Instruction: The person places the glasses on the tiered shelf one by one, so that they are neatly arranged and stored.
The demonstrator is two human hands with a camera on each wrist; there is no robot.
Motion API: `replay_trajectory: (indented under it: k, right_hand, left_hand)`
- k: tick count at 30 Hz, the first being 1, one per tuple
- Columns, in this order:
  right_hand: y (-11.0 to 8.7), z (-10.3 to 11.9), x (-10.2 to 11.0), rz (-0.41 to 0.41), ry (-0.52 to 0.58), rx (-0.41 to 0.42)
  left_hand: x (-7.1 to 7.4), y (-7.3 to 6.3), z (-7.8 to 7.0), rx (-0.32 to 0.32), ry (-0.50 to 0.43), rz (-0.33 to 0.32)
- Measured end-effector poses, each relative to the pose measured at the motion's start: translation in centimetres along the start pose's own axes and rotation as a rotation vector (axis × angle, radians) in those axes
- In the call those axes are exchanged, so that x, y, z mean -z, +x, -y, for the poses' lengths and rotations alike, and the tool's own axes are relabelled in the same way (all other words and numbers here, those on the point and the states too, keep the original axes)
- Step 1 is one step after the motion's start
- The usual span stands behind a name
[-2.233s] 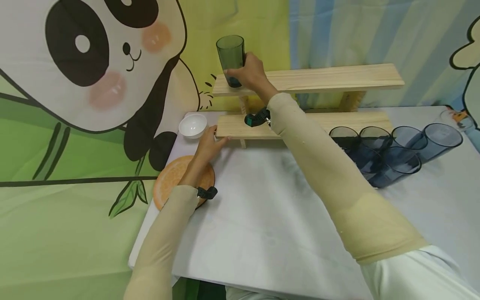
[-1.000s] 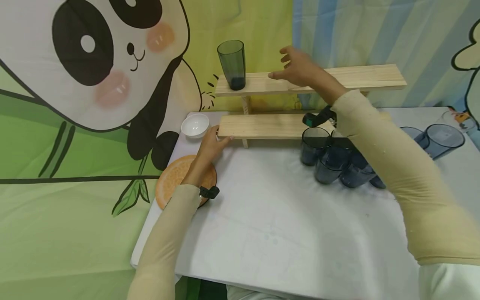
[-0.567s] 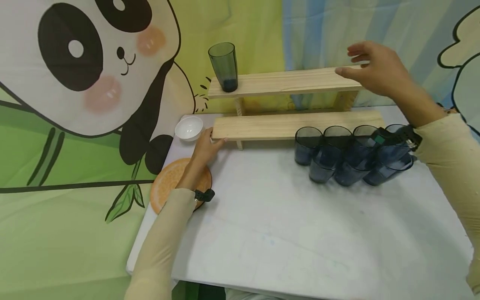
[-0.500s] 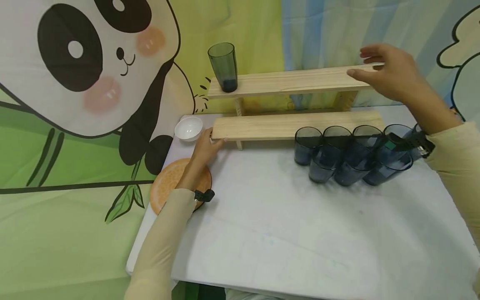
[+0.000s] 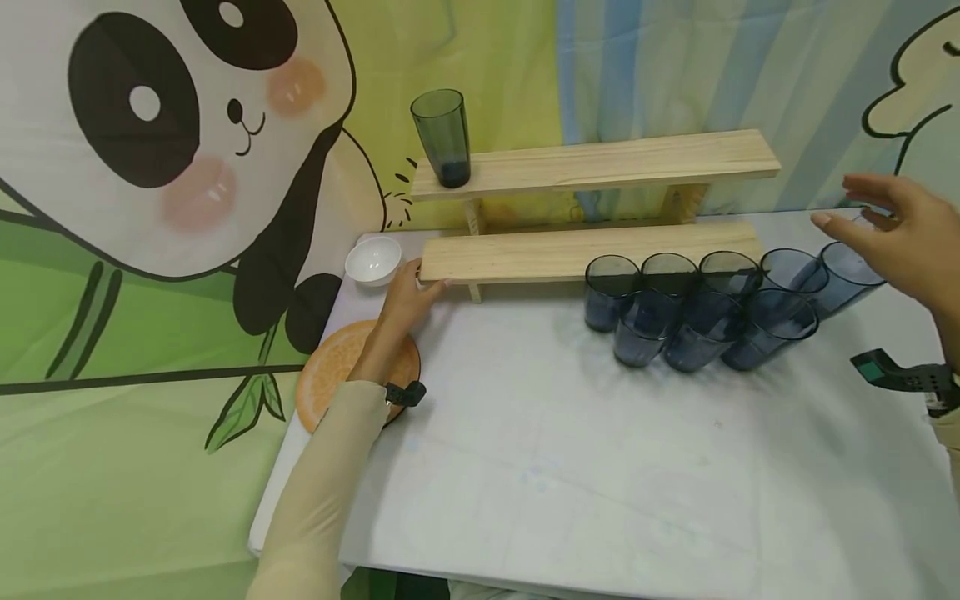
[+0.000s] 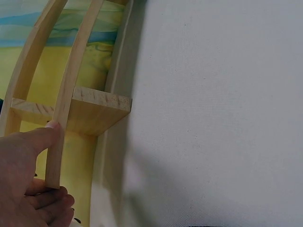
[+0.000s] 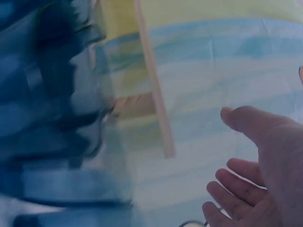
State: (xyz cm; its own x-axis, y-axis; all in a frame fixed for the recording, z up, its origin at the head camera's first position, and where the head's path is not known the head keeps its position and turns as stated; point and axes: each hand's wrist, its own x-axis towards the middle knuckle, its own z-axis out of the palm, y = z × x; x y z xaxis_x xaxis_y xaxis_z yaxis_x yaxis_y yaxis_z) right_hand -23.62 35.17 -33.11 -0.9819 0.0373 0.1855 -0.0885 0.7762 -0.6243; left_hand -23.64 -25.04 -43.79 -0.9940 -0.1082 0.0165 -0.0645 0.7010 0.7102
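A two-tier wooden shelf [image 5: 600, 250] stands at the back of the table. My left hand [image 5: 408, 302] grips the left end of its lower board. In the left wrist view the thumb lies on the board's edge [image 6: 57, 156] and the fingers curl round its end. One tall tinted glass [image 5: 442, 137] stands upright at the left end of the upper board. Several dark blue glasses [image 5: 701, 329] are grouped upright in front of the shelf's right half. My right hand [image 5: 911, 242] holds nothing; its fingers are spread and overlap the rightmost glass [image 5: 846, 279] in the head view.
A white bowl [image 5: 373, 261] sits left of the shelf, near the left hand. An orange-slice round mat [image 5: 330, 375] lies at the table's left edge, partly under the left forearm. Printed cloth with a panda [image 5: 225, 167] hangs behind the white table [image 5: 562, 475].
The right hand has let go of the tall glass on the upper board and swept right, then down towards the grouped glasses. The left hand has kept its grip on the shelf.
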Motion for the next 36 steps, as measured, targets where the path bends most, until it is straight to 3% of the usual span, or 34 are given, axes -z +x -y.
replay_trajectory:
  k: [10,17,22,27,36]
  right_hand:
    - [-2.7,-7.9,-2.0,-0.104,0.139,-0.044]
    - [-3.5,-12.3,-3.3,-0.013,0.220,-0.157]
    - [-3.8,-13.6,-4.2,0.074,0.217,-0.112]
    - [-3.9,-14.1,-4.9,0.147,0.115,-0.182]
    - [-3.6,-14.4,-6.2,0.112,0.144,-0.142]
  left_hand:
    - [0.2,-0.1,0.0,0.004,0.008,0.004]
    - [0.2,0.0,0.0,0.006,0.018,0.008]
    - [0.1,0.1,0.1,0.004,0.015,0.004]
    - [0.1,0.0,0.1,0.003,0.006,0.004]
    - [0.3,-0.1,0.1,0.015,-0.003,0.007]
